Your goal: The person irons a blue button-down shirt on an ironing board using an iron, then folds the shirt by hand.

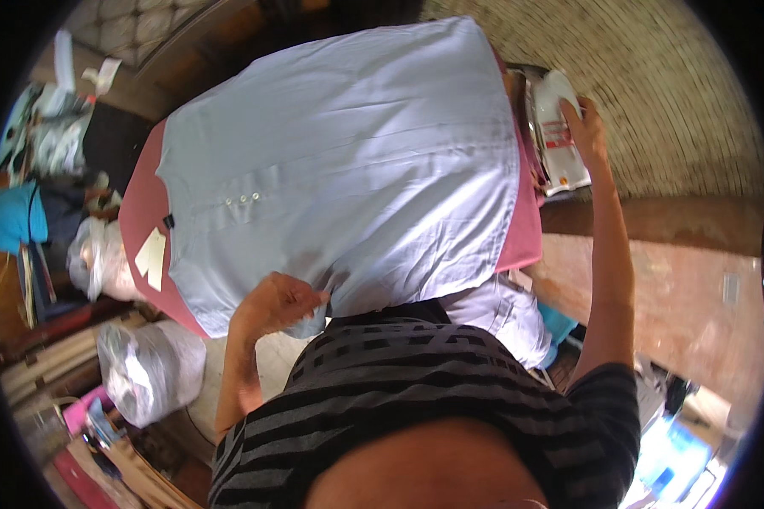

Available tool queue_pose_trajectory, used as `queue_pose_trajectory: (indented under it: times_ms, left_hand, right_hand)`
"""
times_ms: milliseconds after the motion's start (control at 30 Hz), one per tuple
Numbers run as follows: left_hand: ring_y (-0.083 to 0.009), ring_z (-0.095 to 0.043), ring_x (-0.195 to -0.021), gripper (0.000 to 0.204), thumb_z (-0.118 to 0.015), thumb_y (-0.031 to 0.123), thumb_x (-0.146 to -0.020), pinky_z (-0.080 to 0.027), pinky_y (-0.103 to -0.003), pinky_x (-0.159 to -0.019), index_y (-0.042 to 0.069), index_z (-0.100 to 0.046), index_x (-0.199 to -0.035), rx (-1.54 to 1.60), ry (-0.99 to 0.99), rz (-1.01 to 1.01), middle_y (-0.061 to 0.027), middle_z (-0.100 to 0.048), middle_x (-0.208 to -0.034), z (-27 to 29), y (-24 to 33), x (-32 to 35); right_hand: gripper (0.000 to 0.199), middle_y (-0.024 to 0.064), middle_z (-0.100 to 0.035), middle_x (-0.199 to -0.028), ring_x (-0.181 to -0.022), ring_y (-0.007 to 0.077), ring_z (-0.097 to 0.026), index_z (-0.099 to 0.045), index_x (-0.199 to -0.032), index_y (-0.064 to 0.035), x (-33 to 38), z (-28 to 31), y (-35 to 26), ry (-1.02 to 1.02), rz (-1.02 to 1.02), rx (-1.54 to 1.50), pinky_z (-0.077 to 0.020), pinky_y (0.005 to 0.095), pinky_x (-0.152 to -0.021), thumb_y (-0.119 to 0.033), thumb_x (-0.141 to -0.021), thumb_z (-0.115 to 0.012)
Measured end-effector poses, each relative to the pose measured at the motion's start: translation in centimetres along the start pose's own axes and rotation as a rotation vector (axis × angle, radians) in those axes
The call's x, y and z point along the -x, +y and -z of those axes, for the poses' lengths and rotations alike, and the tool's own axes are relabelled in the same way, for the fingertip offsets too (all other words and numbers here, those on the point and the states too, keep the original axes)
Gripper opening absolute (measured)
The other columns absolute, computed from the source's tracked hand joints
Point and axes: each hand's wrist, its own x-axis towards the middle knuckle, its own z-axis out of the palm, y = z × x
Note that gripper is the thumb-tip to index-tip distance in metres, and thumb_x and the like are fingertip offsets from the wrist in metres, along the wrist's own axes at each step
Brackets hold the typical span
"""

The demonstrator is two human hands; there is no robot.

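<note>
A light blue-grey shirt [356, 161] with a short row of buttons lies spread over a pink-covered board [522, 233]. Its neckline faces left, where a cream paper tag [151, 254] rests. Over the shirt's near edge is my left hand [278, 304], its fingers curled together. A small dark, blurred shape shows at its fingertips; I cannot make out what it is. My right arm reaches far to the right. There my right hand [587, 129] grips the edge of a white and clear plastic package [556, 140] beside the board, thumb on its top.
Left of the board stand stuffed plastic bags [151, 369] and a turquoise cloth bundle [17, 216]. A pale cloth pile [505, 318] lies under the board's near right corner. A wooden panel [688, 293] is at right, below a ribbed woven surface [671, 102].
</note>
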Motion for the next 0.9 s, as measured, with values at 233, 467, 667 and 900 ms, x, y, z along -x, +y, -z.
queue_pose_trajectory:
  times_ms: [233,467,667,900]
  left_hand:
    - [-0.0238,-0.067,-0.095,0.030,-0.068,0.019,-0.091,-0.051,-0.036,-0.086,-0.001,-0.069,-0.114,0.793,0.272,-0.063,-0.0129,-0.073,-0.103,-10.8,-4.3,3.8]
    - [-0.0091,-0.060,-0.070,0.029,-0.065,0.024,-0.097,-0.046,-0.025,-0.066,0.001,-0.068,-0.080,1.228,0.836,0.005,-0.0034,-0.067,-0.073,-16.7,-3.6,0.8]
    - [-0.0108,-0.060,-0.081,0.017,-0.062,0.009,-0.094,-0.046,-0.028,-0.082,0.006,-0.057,-0.079,1.228,0.887,-0.243,-0.0030,-0.066,-0.084,-16.9,-4.0,4.0]
    - [-0.0061,-0.051,-0.073,0.014,-0.061,0.006,-0.095,-0.041,-0.023,-0.069,0.009,-0.052,-0.085,1.396,0.987,-0.532,0.0021,-0.058,-0.080,-10.3,-5.3,7.6]
  right_hand:
    - [0.053,0.0214,-0.055,-0.126,-0.114,0.0390,-0.055,-0.054,-0.131,-0.0038,0.5,-7.4,-10.0,0.062,0.632,0.138,-0.0449,0.0448,-0.100,-0.029,-0.088,-0.072]
    - [0.045,0.0161,-0.060,-0.127,-0.114,0.0319,-0.060,-0.062,-0.125,-0.0071,-5.8,-27.3,-20.6,-0.163,1.000,0.143,-0.0466,0.0420,-0.099,-0.034,-0.090,-0.066]
    - [0.033,0.0114,-0.064,-0.115,-0.111,0.0312,-0.060,-0.066,-0.116,-0.0110,-7.4,-33.8,-24.3,-0.353,0.867,0.249,-0.0480,0.0464,-0.093,-0.033,-0.092,-0.064]
    - [0.019,0.0139,-0.065,-0.102,-0.100,0.0363,-0.064,-0.062,-0.096,-0.0042,-3.5,-32.1,-26.4,-0.070,0.832,-0.106,-0.0531,0.0452,-0.080,-0.023,-0.094,-0.062]
